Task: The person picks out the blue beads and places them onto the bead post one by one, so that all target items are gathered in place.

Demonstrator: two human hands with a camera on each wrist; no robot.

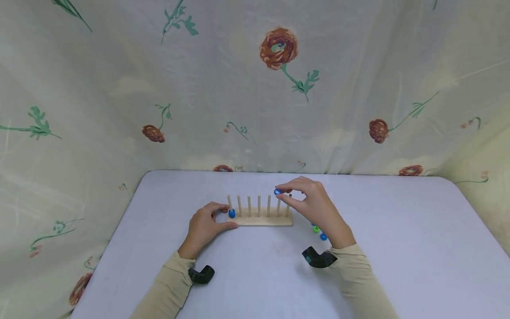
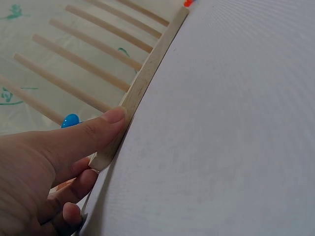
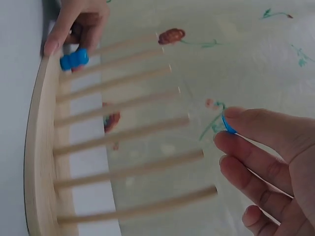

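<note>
A wooden peg rack (image 1: 260, 220) with a row of several upright pegs stands on the table. My left hand (image 1: 203, 228) grips its left end, the thumb (image 2: 114, 115) pressed along the front edge of the base. Low on the leftmost peg sit blue beads (image 3: 74, 59), seemingly two stacked together. Over the right part of the rack, my right hand (image 1: 316, 206) pinches a blue bead (image 1: 277, 192) between thumb and fingertips, near the tops of the pegs. In the right wrist view only a thin edge of that held bead (image 3: 228, 126) shows, apart from the pegs.
Just right of the rack, partly behind the right wrist, lie a green bead (image 1: 316, 229) and a blue bead (image 1: 323, 237). A small orange-red piece (image 2: 187, 2) shows past the rack's far end. A flowered cloth (image 1: 223, 88) hangs behind the white table (image 1: 398, 248).
</note>
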